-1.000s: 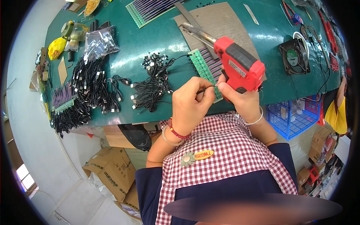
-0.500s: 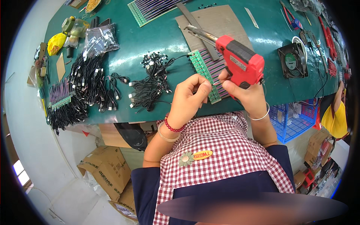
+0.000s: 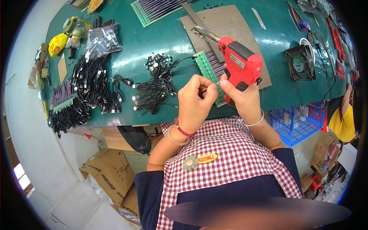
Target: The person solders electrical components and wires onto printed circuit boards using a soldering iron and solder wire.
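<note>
Two hands work close together at the near edge of the green worktop, seen from the head camera. My right hand has its grip closed around the handle of the red soldering gun, whose metal tip points away over a brown board. I judge this tool rather heavy and stiff, best taken at the thick handle, never at the tip, which may be hot. My left hand is curled, its fingertips pinched together on something thin, perhaps a wire; it is too small to tell. Just under both hands lies the green circuit strip with purple wires, touching the worktop. It looks light, thin and fragile, so I would hold it at the edges. Left of my hands lie black cable bundles, and a black fan stands on the right.
</note>
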Demonstrator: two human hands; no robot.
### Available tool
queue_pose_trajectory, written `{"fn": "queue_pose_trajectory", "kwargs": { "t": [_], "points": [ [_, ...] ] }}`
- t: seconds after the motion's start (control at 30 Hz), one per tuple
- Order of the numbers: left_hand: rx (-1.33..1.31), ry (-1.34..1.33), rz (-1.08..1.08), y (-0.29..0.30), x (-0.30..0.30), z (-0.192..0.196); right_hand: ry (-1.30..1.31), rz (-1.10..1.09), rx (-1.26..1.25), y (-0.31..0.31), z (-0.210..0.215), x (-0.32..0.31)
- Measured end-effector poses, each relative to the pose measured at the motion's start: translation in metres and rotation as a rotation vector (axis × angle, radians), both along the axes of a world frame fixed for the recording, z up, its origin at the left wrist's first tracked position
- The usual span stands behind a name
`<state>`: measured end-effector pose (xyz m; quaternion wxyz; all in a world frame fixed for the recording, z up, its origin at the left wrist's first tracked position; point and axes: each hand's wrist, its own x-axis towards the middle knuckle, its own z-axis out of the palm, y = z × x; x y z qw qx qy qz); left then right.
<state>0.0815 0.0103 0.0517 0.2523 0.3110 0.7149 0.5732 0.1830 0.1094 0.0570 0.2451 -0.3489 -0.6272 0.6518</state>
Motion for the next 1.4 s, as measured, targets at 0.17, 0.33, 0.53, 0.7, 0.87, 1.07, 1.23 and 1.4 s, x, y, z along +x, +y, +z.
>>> {"fn": "queue_pose_trajectory", "kwargs": {
  "t": [0.17,0.33,0.53,0.7,0.87,1.07,1.23,1.4],
  "points": [
    [-0.038,0.058,0.049,0.006,0.002,-0.002,0.178,-0.152,-0.142,-0.007,-0.006,-0.007],
    [-0.178,0.659,0.055,0.011,-0.035,-0.02,0.144,-0.188,-0.122,0.01,0.004,0.016],
    [-0.255,0.858,0.04,0.028,-0.054,-0.028,0.051,-0.1,-0.168,0.021,-0.006,0.058],
    [-0.319,0.876,-0.025,0.037,-0.064,-0.036,-0.032,-0.04,-0.148,0.019,-0.021,0.07],
    [-0.375,0.827,-0.069,0.038,-0.067,-0.033,-0.085,-0.027,-0.124,0.017,-0.025,0.069],
    [-0.385,0.797,-0.087,0.039,-0.069,-0.032,-0.123,-0.024,-0.105,0.017,-0.019,0.068],
    [-0.406,0.809,-0.114,0.04,-0.071,-0.032,-0.146,-0.032,-0.074,0.016,-0.014,0.065],
    [-0.43,0.813,-0.124,0.042,-0.07,-0.032,-0.151,-0.052,-0.101,0.016,-0.016,0.065]
  ]
}}
